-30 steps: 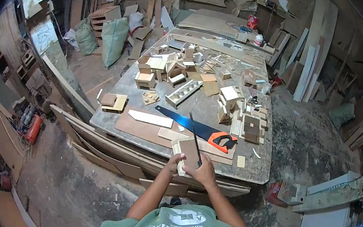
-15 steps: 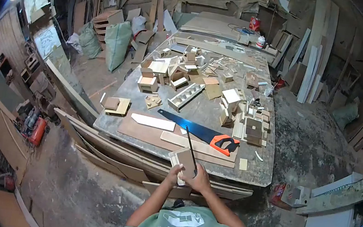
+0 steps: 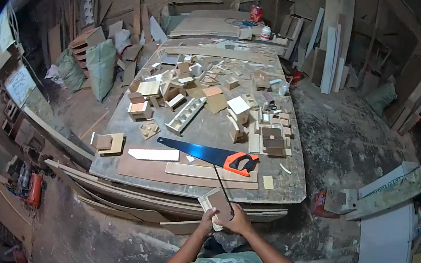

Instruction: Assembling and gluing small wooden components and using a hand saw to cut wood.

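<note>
Just off the near edge of the workbench, my left hand point(image 3: 207, 220) is closed on a small wooden piece point(image 3: 221, 207), a brown board with pale strips along one side. My right hand point(image 3: 240, 222) is closed at the other side of it, round the lower end of a long, thin dark rod-like tool point(image 3: 223, 183) that points up and away over the bench. Whether the rod touches the piece I cannot tell. Beyond my hands a handsaw point(image 3: 191, 150) with an orange and black handle lies flat, beside pale wood strips point(image 3: 199, 171) on a brown board point(image 3: 135, 168).
Small wooden box-like pieces point(image 3: 146, 89) and offcuts crowd the middle of the workbench point(image 3: 109, 163). Scissors point(image 3: 272, 107) lie toward its right. Boards point(image 3: 105, 188) lean under the near edge. A red machine point(image 3: 34, 190) stands on the floor at left, green sacks point(image 3: 99, 70) behind.
My view has turned to the right, so the bench sits further left in it. Both hands still hold the wooden piece and the rod, and are slightly lower in the picture.
</note>
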Motion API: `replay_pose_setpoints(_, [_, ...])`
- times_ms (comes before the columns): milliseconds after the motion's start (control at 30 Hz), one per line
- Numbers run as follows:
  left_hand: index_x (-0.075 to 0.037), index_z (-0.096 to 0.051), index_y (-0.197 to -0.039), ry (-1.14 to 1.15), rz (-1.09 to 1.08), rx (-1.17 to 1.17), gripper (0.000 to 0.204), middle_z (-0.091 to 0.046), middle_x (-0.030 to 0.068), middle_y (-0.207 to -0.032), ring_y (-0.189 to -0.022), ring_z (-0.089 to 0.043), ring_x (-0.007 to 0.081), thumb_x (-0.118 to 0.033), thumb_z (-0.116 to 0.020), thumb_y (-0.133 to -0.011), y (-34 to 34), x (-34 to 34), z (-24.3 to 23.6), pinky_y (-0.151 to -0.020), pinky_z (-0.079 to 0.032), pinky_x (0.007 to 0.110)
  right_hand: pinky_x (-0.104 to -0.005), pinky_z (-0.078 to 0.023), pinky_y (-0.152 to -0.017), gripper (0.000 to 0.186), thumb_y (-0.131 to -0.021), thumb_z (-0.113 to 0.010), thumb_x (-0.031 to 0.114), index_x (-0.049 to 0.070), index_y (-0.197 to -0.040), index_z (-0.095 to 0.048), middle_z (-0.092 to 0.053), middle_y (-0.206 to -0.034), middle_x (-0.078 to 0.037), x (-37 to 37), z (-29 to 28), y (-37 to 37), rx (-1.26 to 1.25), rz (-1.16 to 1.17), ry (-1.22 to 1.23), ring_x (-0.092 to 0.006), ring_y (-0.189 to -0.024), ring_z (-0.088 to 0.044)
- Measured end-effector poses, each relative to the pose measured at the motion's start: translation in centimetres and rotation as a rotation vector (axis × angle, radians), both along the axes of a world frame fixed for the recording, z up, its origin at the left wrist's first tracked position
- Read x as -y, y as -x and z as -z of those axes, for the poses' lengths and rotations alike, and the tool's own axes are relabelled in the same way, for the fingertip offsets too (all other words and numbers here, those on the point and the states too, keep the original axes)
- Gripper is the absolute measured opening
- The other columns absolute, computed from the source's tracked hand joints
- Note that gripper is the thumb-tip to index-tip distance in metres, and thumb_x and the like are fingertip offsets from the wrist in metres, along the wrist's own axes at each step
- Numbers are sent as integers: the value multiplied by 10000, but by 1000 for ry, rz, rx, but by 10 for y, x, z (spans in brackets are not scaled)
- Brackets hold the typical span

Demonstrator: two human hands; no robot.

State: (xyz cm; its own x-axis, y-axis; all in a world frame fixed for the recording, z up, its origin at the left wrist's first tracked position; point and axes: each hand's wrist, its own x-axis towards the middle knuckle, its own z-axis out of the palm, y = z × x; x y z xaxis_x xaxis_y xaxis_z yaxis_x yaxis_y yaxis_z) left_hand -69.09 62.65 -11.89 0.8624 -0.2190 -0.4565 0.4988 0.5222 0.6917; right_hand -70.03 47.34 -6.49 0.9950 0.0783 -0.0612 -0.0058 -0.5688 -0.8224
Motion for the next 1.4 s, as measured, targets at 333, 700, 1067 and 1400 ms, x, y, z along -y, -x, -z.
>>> replay_pose_setpoints(333, [7,-592,-1099,17,265,-77,496,-643,160,-1028,-922,-638,291,-408,-584,-827,36,93,5,-834,-518,396,-393,-404,-1003,684,-825,-689,442,-15,-1300,-506,-560,-1245,-211,116,29,71,-15,109,-178,-314,-1170,-538])
replay_pose_setpoints(700, [-73,-466,-1273,169,313,-142,554,-574,154,-1182,-1089,-587,343,-387,-579,-831,118,298,-9,-941,-484,485,-285,-507,-673,252,-949,-551,176,5,-1122,-616,-677,-1021,-75,349,22,211,299,536,-197,-131,-776,-628])
replay_pose_setpoints(1067, [-69,-503,-1283,403,225,-109,585,-596,141,-1193,-1049,-603,324,-391,-579,-801,144,423,-74,-872,-504,468,-364,-482,-870,409,-847,-583,80,-13,-1244,-555,-637,-1021,-192,446,-47,276,288,542,-69,-319,-967,-627])
replay_pose_setpoints(1400, [-48,-433,-1358,402,222,-69,677,-557,167,-1273,-1122,-574,368,-458,-565,-835,125,470,-73,-951,-473,506,-381,-428,-993,468,-795,-578,39,-48,-1254,-546,-561,-1245,-248,474,-49,233,268,441,-67,-385,-1164,-542])
